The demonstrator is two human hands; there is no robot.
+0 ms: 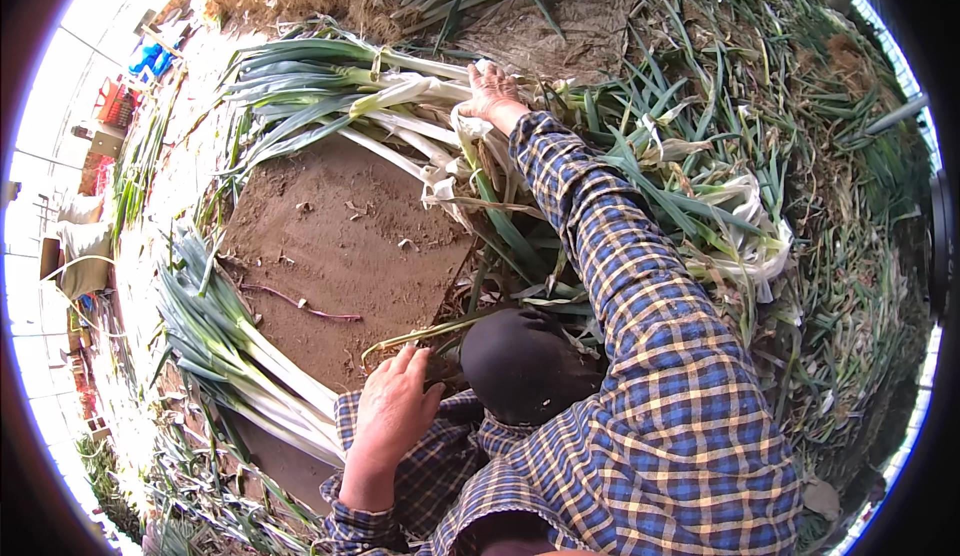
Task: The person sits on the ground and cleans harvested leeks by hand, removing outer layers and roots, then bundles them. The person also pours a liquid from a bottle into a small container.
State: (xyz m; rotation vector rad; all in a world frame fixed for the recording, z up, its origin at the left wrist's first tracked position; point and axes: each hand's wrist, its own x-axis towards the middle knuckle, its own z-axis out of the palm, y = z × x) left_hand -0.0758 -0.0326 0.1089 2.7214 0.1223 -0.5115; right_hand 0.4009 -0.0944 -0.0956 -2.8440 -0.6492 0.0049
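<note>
My right hand (495, 95) reaches across to the far side and rests on the white stem ends of a pile of long green onions (405, 95). Whether its fingers grip any stems is hard to see. My left hand (394, 410) is near my body with nothing in it, thumb apart from the fingers, over the near edge of a brown, soil-dusted board (337, 233). Left of that hand lies a second bunch of green onions (262, 368), white stems towards me and green leaves pointing away. Peeled leaves and pale skins (480, 151) hang about the right wrist.
A large stack of green onions with tan roots (330, 1) lies beyond the pile. Leaf scraps (817, 256) cover the ground at right. My dark-covered knee (525, 365) juts up between my arms. A red crate (118, 104) and a blue bag (152, 57) stand far left.
</note>
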